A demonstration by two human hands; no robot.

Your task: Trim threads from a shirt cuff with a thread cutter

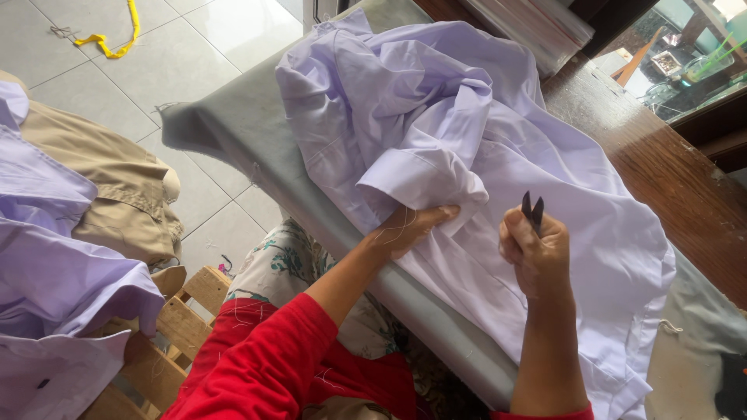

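Lilac shirt [498, 155] gripped by left hand [408, 227], thread snips [532, 211] in right hand [535, 257]

shirt [467, 140]: pale lilac | snips [532, 210]: black | sleeve [264, 350]: red | table pad [249, 132]: grey
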